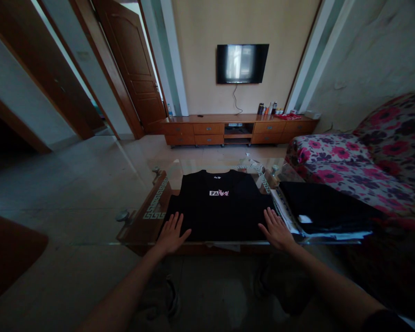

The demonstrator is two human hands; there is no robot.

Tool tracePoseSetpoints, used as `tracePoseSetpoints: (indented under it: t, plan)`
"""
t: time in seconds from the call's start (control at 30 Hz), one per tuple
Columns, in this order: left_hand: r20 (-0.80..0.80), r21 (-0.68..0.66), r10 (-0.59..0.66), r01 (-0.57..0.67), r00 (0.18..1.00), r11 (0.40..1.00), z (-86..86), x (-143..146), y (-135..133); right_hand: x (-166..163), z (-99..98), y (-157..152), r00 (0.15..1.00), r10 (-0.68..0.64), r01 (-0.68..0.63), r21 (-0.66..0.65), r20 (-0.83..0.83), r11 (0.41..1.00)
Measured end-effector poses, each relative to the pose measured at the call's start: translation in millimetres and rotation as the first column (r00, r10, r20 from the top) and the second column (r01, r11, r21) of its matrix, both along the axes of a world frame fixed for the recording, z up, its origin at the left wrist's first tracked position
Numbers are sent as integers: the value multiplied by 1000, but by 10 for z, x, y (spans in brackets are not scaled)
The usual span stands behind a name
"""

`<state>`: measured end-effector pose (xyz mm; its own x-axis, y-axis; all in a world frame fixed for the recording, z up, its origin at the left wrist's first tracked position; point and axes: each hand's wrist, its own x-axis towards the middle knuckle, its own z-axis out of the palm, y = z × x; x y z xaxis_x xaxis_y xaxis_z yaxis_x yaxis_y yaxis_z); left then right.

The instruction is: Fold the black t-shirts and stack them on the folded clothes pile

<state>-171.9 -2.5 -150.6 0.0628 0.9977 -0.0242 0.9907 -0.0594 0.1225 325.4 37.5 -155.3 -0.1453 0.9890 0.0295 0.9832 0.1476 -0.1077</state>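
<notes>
A black T-shirt (221,216) lies spread on the glass coffee table (145,228), its neckline toward the far side and a small white and pink print on the chest. My left hand (172,233) rests flat on the shirt's near left edge, fingers stretched out. On the near right edge lies my right hand (277,230), also flat with its fingers apart. Neither hand grips the cloth. Just right of the shirt is a stack of folded dark clothes (328,207), with white and light-blue layers beneath.
A sofa with a floral cover (335,157) stands along the right. Beyond the table, a low wooden TV cabinet (207,131) carries several bottles (268,109), below a wall-mounted television (242,64). A wooden door (131,64) is at the back left.
</notes>
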Motion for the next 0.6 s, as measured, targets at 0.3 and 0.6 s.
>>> tracePoseSetpoints:
  t: [0.3, 0.6]
  plan:
    - [-40, 270, 62, -48, 997, 962, 295, 136, 253, -265, 209, 173, 995, -103, 103, 143, -11, 984]
    - [-15, 205, 5, -2, 1000, 979, 69, -8, 454, -180, 135, 458, 999, -46, 46, 29, 20, 999]
